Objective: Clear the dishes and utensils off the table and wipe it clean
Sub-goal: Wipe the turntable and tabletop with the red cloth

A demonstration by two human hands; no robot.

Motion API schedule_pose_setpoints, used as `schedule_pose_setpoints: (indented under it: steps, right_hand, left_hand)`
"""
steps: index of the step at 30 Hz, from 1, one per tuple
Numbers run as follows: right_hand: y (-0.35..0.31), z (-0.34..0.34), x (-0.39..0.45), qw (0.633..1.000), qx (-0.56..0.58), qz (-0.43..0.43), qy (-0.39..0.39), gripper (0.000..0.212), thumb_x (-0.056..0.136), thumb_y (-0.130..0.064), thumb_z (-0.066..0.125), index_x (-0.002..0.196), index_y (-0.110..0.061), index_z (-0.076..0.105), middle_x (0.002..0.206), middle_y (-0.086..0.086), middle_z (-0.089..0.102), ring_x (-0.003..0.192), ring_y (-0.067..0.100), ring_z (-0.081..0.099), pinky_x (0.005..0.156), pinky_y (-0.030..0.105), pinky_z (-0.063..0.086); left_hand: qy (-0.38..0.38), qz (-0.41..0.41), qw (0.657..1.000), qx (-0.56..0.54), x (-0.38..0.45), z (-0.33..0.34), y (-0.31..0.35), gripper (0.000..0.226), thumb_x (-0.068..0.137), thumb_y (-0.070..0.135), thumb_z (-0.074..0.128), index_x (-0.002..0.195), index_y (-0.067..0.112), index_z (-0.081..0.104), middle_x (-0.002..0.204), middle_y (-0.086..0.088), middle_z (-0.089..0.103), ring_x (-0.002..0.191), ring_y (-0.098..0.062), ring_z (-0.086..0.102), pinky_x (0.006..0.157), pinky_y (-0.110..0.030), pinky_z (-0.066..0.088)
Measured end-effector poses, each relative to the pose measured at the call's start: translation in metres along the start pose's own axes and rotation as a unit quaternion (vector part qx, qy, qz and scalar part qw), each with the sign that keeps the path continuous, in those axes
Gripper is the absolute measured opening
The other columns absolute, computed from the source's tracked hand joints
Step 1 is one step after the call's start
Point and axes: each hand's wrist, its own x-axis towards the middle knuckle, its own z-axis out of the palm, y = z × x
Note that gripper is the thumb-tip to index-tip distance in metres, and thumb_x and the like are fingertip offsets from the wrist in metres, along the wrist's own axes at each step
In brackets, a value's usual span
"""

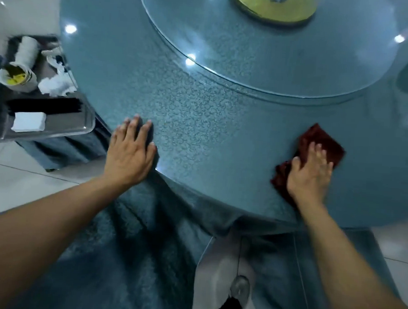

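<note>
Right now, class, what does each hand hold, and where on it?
Right hand presses the dark red cloth flat, over its near half. Left hand holds nothing.

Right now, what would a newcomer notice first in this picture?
First, the right hand pressing a dark red cloth on the near edge of the blue table. Next, the left hand lying flat beside it. At far left, a metal tray holds stacked bowls.
</note>
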Motion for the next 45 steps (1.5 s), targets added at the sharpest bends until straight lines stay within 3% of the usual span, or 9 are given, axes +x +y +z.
schedule_pose_setpoints:
  steps: [2,5,12,16,24,29,33,42,45]
  right_hand:
    - [-0.011,0.000,0.019,0.998,-0.020,0.056,-0.008,0.076,0.092,-0.045,0.024,0.159,-0.009,0.019,0.166,0.009,0.017,0.154,0.023,0.014,0.125,0.047,0.006]
    - [-0.064,0.011,0.023,0.998,-0.038,0.038,-0.017,0.068,0.103,-0.041,0.032,0.159,-0.008,0.014,0.167,0.010,0.013,0.154,0.023,0.010,0.124,0.047,0.004]
    - [-0.247,0.054,-0.049,0.957,-0.027,-0.281,-0.068,0.075,0.094,-0.048,0.024,0.159,-0.012,0.018,0.167,0.007,0.016,0.154,0.020,0.012,0.126,0.043,0.002]
    - [-0.255,0.060,-0.060,0.925,0.007,-0.370,-0.089,0.072,0.093,-0.048,0.025,0.158,-0.017,0.027,0.165,0.001,0.025,0.152,0.016,0.020,0.125,0.040,0.006]
    - [-0.093,0.022,0.026,0.997,-0.018,-0.080,-0.008,0.073,0.095,-0.047,0.023,0.159,-0.011,0.021,0.166,0.008,0.020,0.153,0.023,0.017,0.125,0.044,0.006]
    - [-0.130,0.032,0.048,0.998,-0.012,0.064,0.005,0.070,0.099,-0.042,0.033,0.159,-0.010,0.015,0.167,0.009,0.013,0.154,0.022,0.009,0.125,0.046,0.001]
    - [-0.216,0.058,0.045,1.000,-0.021,0.007,0.005,0.070,0.098,-0.043,0.032,0.158,-0.009,0.020,0.166,0.010,0.018,0.154,0.022,0.011,0.125,0.044,-0.002]
    - [-0.447,0.117,-0.057,0.969,0.014,-0.248,-0.008,0.071,0.094,-0.046,0.033,0.156,-0.014,0.030,0.163,0.004,0.028,0.152,0.018,0.021,0.124,0.043,0.008]
    - [-0.460,0.118,-0.074,0.963,0.048,-0.264,-0.019,0.066,0.094,-0.040,0.044,0.155,-0.015,0.035,0.161,0.002,0.033,0.150,0.016,0.026,0.124,0.042,0.014]
  left_hand:
    - [-0.007,0.042,0.999,0.012,-0.004,0.006,-0.016,0.065,0.102,0.047,0.024,0.158,0.014,0.031,0.162,-0.022,0.029,0.148,-0.042,0.027,0.123,-0.053,0.020]
    - [-0.003,0.046,0.999,0.000,-0.007,0.015,-0.017,0.063,0.104,0.043,0.024,0.161,0.015,0.023,0.166,-0.020,0.020,0.153,-0.040,0.018,0.125,-0.051,0.012]
    - [-0.019,0.039,0.999,-0.003,-0.005,0.016,-0.018,0.063,0.106,0.045,0.017,0.163,0.018,0.015,0.169,-0.015,0.010,0.156,-0.034,0.009,0.126,-0.050,0.007]
    - [-0.019,0.047,0.999,0.015,-0.005,0.015,-0.017,0.063,0.106,0.045,0.016,0.163,0.017,0.016,0.169,-0.015,0.011,0.156,-0.033,0.009,0.127,-0.049,0.008]
    - [-0.032,0.029,0.999,-0.012,-0.009,0.006,-0.012,0.064,0.106,0.047,0.013,0.163,0.019,0.013,0.170,-0.012,0.006,0.157,-0.031,0.005,0.127,-0.049,0.006]
    - [-0.045,0.035,0.998,-0.033,0.001,-0.014,-0.019,0.062,0.102,0.052,0.024,0.157,0.024,0.031,0.163,-0.010,0.027,0.147,-0.033,0.027,0.120,-0.049,0.021]
    - [-0.002,0.132,0.991,-0.031,0.045,-0.029,-0.062,0.042,0.098,0.042,0.036,0.130,0.024,0.056,0.138,-0.008,0.050,0.115,-0.035,0.050,0.099,-0.049,0.038]
    - [0.063,0.137,0.986,-0.066,0.156,-0.030,-0.173,0.045,0.095,0.030,0.039,0.133,0.009,0.051,0.137,-0.020,0.051,0.120,-0.041,0.049,0.104,-0.051,0.037]
    - [0.067,0.116,0.987,-0.085,0.187,-0.031,-0.193,0.047,0.097,0.029,0.038,0.136,0.007,0.049,0.140,-0.021,0.051,0.123,-0.043,0.050,0.104,-0.052,0.037]
